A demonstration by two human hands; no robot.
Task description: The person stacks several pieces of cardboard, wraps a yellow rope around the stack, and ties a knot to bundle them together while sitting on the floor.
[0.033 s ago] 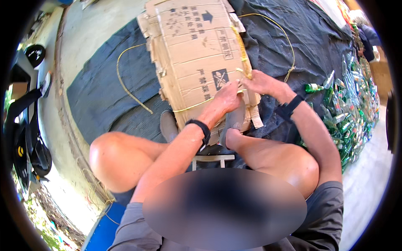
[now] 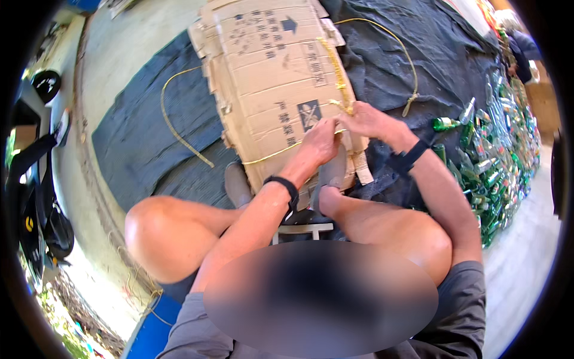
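Observation:
Flattened cardboard [image 2: 257, 84] lies stacked lengthwise before me, its near end between my shoes. A thin yellow rope [image 2: 269, 157] runs across the near part of the stack and up to my hands. My left hand [image 2: 321, 141] pinches this rope above the cardboard's right side. Touching it or nearly so, my right hand [image 2: 369, 121] has its fingers closed on the rope too. The exact crossing of the strands is hidden by my fingers. A thicker yellow length [image 2: 336, 72] lies along the cardboard's right edge beyond my hands.
Under the cardboard spreads a dark tarp [image 2: 143, 113], with rope ends [image 2: 164, 99] lying out left and right. Many green and clear glass bottles [image 2: 493, 173] are heaped at the right. A small stool frame [image 2: 305, 228] shows between my legs; a blue container [image 2: 152, 320] stands lower left.
The whole scene sits slightly further left in the picture, as from a small head movement. Both hands stay together on the rope, with little change in their grip.

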